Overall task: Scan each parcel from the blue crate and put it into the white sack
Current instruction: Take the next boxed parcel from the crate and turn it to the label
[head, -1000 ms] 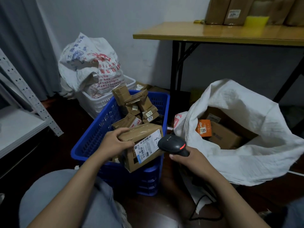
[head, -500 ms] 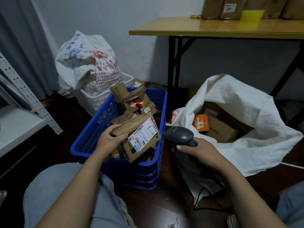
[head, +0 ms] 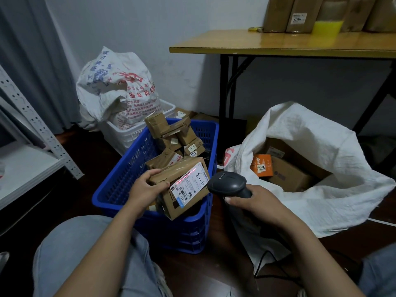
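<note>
This is looking like a small parcel-sorting room, a courier's back corner rather than a home. A blue crate (head: 120, 181) is sitting on the dark floor (head: 90, 151), heaped with labelled parcels (head: 169, 133). Over its near rim a barcode scanner (head: 228, 182) is throwing a red line across a parcel (head: 182, 207) and its shipping label (head: 190, 183). Right of the crate a white sack (head: 321, 189) is gaping with boxes; behind the crate a printed sack (head: 115, 91) is slumping in a white basket (head: 128, 133). Beyond the crate, taped cartons (head: 276, 13) are lining a bench (head: 278, 42) – and left of it steel shelving (head: 36, 123) is standing.
</note>
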